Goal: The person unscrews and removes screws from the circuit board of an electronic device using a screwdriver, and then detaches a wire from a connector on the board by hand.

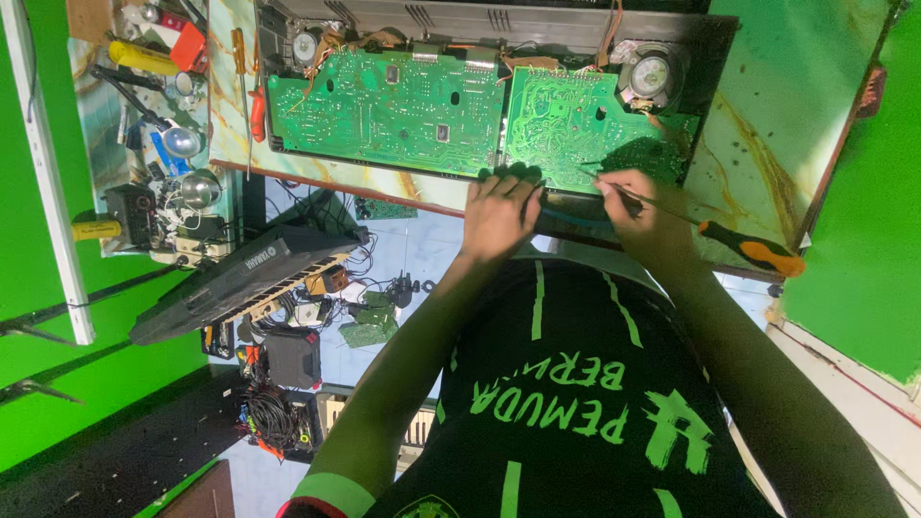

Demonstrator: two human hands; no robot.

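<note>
A screwdriver (729,242) with an orange and black handle is gripped in the right hand (641,219), the fingers closed around its thin metal shaft near the tip, while the handle trails off to the right of that hand. The tip is laid against the near edge of the smaller green circuit board (576,125). The left hand (499,213) is set just left of the right one, its fingers curled over the front edge of the opened device; whether anything is pinched in it cannot be told. The two hands are close together but not touching.

Beyond the left hand, a larger green board (384,107) is seen lying beside the smaller one. A round speaker (650,75) is mounted beyond the right hand, at the far right corner of the casing. The whole is carried on a marbled green tabletop (767,105). Far to the left of the hands, a red-handled screwdriver (256,110) is laid on the tabletop. Below and left of the left hand, a black keyboard (245,278) is propped over a tangle of cables on the floor.
</note>
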